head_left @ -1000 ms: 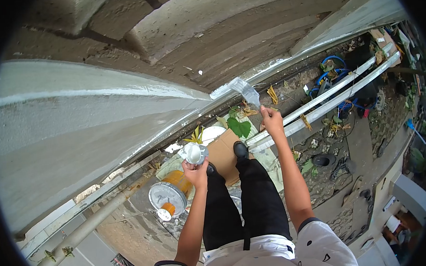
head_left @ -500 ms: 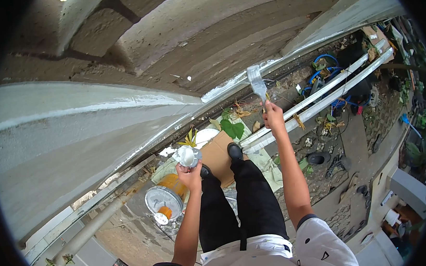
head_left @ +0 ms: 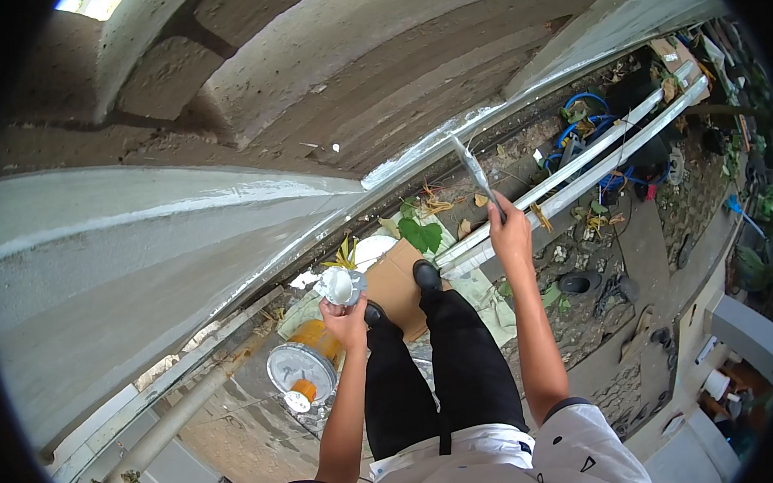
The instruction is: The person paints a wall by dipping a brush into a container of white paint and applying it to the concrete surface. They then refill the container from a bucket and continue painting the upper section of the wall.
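Observation:
My left hand is closed around a small cup of white paint, its inside and rim coated white. In my right hand is a paintbrush, gripped by the handle, its bristles pointing up and away from me. The bristle end is now seen nearly edge-on, close to the lower edge of the wall. Fresh white paint runs along that edge and continues as a streak on the grey ledge to the left.
A yellow bucket with a grey lid stands at lower left, a small orange container on top. Cardboard lies under my feet. Two long white bars stretch right, beside blue hose. Dark shoes lie on the ground.
My right hand has turned the paintbrush from broad side to edge-on and moved slightly right and down. My left hand with the cup stays nearly in place.

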Tool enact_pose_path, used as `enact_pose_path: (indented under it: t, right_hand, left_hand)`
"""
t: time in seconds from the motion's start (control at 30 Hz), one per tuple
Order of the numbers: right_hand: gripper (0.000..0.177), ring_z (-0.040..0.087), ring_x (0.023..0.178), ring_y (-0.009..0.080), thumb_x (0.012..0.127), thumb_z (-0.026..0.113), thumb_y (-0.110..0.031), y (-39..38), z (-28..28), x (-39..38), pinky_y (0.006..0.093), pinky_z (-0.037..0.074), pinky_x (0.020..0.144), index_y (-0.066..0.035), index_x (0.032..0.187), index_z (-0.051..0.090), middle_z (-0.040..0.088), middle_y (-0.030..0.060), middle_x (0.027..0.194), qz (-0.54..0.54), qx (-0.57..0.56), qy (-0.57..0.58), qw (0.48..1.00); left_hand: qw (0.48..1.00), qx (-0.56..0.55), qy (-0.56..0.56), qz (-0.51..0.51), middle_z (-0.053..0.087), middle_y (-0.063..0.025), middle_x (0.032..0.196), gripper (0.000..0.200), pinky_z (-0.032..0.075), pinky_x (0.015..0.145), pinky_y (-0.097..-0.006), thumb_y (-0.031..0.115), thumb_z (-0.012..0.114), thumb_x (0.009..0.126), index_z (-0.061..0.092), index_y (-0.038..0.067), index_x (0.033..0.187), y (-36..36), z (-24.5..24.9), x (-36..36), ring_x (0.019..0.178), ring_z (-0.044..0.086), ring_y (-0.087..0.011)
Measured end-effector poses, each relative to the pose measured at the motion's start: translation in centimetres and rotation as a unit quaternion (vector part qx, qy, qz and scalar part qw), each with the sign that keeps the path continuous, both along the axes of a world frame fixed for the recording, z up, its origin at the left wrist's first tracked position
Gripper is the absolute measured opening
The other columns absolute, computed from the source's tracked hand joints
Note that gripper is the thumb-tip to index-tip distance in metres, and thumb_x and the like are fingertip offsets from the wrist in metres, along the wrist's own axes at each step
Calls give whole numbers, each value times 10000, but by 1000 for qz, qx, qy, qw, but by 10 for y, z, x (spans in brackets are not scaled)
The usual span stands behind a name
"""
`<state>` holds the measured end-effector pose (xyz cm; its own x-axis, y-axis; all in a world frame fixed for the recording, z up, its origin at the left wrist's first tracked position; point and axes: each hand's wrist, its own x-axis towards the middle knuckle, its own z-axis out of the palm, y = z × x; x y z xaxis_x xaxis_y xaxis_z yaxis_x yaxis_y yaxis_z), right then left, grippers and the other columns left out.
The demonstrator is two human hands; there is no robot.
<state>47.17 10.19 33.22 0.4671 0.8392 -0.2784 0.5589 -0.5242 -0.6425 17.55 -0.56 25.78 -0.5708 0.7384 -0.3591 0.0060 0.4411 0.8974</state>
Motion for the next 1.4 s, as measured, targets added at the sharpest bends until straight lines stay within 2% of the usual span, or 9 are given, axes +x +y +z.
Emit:
enact_pose_path:
  t: [0.1,0.33,0.47,0.57,0.77,1.0,1.23,1.3,1.4]
  right_hand:
    - [308,599,780,425,861,565,-117,23,24,35,475,463,699,-27,1153,604,605,281,802,6,-3,-73,997]
    - [364,603,812,439,828,539,-37,69,-6,65,472,497,731,11,1188,553,577,299,881,90,34,-213,972]
    - [399,613,814,435,843,477,-11,75,-23,35,476,513,718,2,1242,502,526,283,1007,99,-13,-202,974]
    - [394,614,796,432,844,467,-10,65,-37,8,469,518,687,3,1235,507,536,285,971,131,2,-172,976]
    - [328,610,740,431,864,514,-88,29,1,-26,488,507,653,-11,1179,563,564,270,859,165,45,-101,980]
    - [292,625,752,390,835,601,-165,25,23,-12,464,515,657,-132,1123,633,600,204,857,175,14,-126,976]
    - [257,628,793,418,872,497,-91,70,10,51,476,516,676,-46,1109,583,582,257,922,37,6,-236,971]
    - [264,630,799,417,868,495,-81,80,5,50,466,522,680,-29,1114,575,576,260,930,52,-2,-238,970]
    - [294,635,810,409,842,498,-39,84,-15,27,441,538,684,19,1124,558,568,273,933,100,-16,-221,970]
  left_hand:
    - [1000,5,1,-10,567,-149,1134,614,503,809,-305,-37,774,665,419,-18,1166,-3,-2,-4,998,583,-206]
    - [1000,7,8,-12,574,-134,1124,608,481,791,-293,-17,781,670,427,-11,1165,-8,0,-1,985,581,-189]
    - [1000,14,14,-11,591,-108,1090,600,466,734,-260,-5,791,662,433,6,1144,-12,-1,0,956,583,-155]
    - [1000,9,8,-5,588,-111,1090,595,473,742,-265,0,792,663,436,4,1140,-13,-1,1,960,584,-163]
    - [1000,19,5,-3,581,-122,1100,595,482,771,-282,14,796,662,437,-4,1136,-13,3,3,964,586,-177]
    - [999,-5,31,-7,584,-122,1090,598,484,765,-281,17,797,660,438,-3,1138,-12,0,2,948,583,-174]
    - [1000,-14,12,-11,545,-172,1171,663,489,855,-337,-2,792,665,406,-40,1203,-10,2,1,1030,572,-230]
    - [1000,-14,7,-7,541,-174,1174,671,490,862,-342,-3,791,666,401,-41,1210,-11,-2,3,1035,569,-233]
    - [1000,23,5,-2,590,-117,1072,595,481,750,-269,-2,794,658,429,1,1127,-12,-4,5,925,588,-166]
